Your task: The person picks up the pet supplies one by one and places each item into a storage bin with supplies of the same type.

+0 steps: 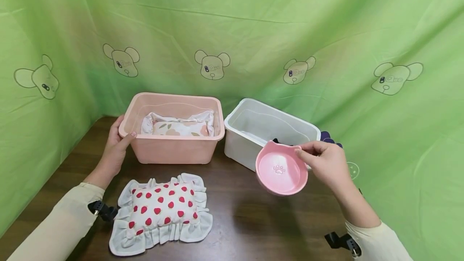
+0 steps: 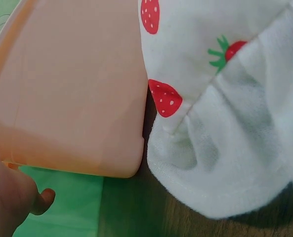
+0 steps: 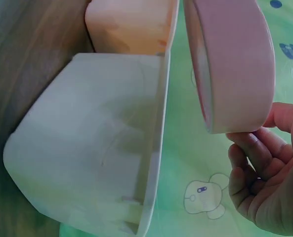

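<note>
My right hand (image 1: 326,162) pinches the edge of a pink cat-eared pet bowl (image 1: 280,172). The bowl is tilted so its inside, with an embossed paw print, faces the head camera. It is held up in front of a white plastic bin (image 1: 237,144) and overlaps its front wall in the head view. My left hand (image 1: 115,148) holds the left front corner of a pink plastic bin (image 1: 174,150), thumb at the rim and fingers along the side. Inside that bin lies a floral cushion with a white ruffle (image 1: 177,127).
A strawberry-print cushion with a ruffled edge (image 1: 163,208) lies on the dark wooden table (image 1: 246,228), in front of the pink bin. Something dark shows inside the white bin behind the bowl. Green cloth (image 1: 232,19) with bear-head drawings hangs behind and at the sides.
</note>
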The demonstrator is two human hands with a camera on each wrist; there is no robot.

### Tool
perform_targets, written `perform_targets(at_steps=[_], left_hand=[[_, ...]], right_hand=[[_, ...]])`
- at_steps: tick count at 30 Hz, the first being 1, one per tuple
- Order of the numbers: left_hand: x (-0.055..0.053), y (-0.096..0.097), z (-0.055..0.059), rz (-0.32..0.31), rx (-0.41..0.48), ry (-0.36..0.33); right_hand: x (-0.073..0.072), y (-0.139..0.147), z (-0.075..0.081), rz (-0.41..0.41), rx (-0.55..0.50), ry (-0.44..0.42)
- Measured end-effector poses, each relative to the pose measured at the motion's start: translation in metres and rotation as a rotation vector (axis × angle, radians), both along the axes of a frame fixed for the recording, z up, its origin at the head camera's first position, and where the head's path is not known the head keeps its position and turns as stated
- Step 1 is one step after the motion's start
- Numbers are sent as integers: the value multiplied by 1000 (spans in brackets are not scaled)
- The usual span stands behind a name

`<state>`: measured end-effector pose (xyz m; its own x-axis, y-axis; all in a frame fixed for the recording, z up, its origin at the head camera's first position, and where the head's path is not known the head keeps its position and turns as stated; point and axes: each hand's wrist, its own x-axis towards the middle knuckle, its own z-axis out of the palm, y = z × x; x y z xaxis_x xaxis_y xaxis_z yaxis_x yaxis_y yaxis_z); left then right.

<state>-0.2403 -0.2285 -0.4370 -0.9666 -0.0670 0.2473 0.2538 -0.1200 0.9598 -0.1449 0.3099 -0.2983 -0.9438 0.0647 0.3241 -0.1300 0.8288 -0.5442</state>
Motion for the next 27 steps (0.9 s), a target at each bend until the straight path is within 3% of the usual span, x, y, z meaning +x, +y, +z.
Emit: perform_targets(at_steps=[11,27], left_hand=[[-1,-1,0,5,8,28],[-3,1,-1,22,31,7]], right_hand=[[-29,3,23,-24,-74,39],[-94,7,47,-8,-36,97]])
